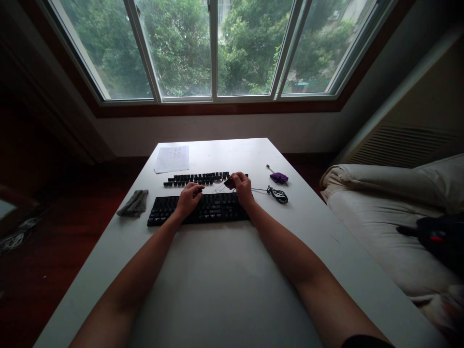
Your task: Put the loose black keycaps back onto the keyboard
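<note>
A black keyboard (pixel 210 209) lies across the table under my hands. My right hand (pixel 241 186) is closed on the dark handle of a wire keycap puller (pixel 227 183), its thin wire loops pointing left above the keyboard's back edge. Over the left-middle keys is my left hand (pixel 189 199), thumb and fingers pinched around a small black keycap (pixel 197 192). Behind the keyboard, loose black keycaps (pixel 181 180) stand in rows, partly hidden by my right hand.
A grey cloth (pixel 134 203) lies left of the keyboard, and a printed sheet (pixel 172 158) at the far left. To the right are a coiled black cable (pixel 277 195) and a purple brush-like thing (pixel 279 178). A pale sofa (pixel 369 217) stands beside the white table (pixel 224 270).
</note>
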Tool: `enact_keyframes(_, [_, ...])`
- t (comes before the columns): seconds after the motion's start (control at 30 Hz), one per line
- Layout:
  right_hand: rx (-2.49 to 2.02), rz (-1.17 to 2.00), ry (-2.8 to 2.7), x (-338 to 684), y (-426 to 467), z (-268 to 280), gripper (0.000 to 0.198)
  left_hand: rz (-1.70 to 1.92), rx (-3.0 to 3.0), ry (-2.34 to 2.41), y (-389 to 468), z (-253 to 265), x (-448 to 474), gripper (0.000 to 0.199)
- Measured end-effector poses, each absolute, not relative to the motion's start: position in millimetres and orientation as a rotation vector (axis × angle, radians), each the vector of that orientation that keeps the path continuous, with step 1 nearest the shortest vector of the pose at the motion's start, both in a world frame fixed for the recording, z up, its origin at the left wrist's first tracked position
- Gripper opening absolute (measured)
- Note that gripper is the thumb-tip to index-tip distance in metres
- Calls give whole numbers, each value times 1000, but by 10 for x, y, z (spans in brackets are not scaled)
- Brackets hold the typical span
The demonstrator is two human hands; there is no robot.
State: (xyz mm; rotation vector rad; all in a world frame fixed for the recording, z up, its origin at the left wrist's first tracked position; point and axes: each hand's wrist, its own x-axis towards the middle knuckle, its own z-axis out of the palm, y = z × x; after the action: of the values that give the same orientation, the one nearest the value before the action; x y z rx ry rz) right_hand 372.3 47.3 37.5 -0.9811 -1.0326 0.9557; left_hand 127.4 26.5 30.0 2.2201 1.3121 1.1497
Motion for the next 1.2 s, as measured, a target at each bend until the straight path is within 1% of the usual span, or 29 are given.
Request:
enact_keyframes(0.27, [-1000,957,-904,3805,576,286,33,1010,2229,1342,495,298,1316,27])
enact_keyframes(0.43, [-1004,964,-918,3792,569,284,32,901,2347,1414,797,323,1510,28])
enact_keyframes(0.63, [-1016,948,-926,3807,563,275,33,806,2461,1517,1077,235,1752,25])
enact_keyframes(0.97, [-1017,964,-913,3798,580,251,30,776,2575,1484,1183,169,1943,23])
enact_keyframes(1.2, [-1019,968,-922,3789,564,259,31,731,2564,1553,1222,175,1947,21])
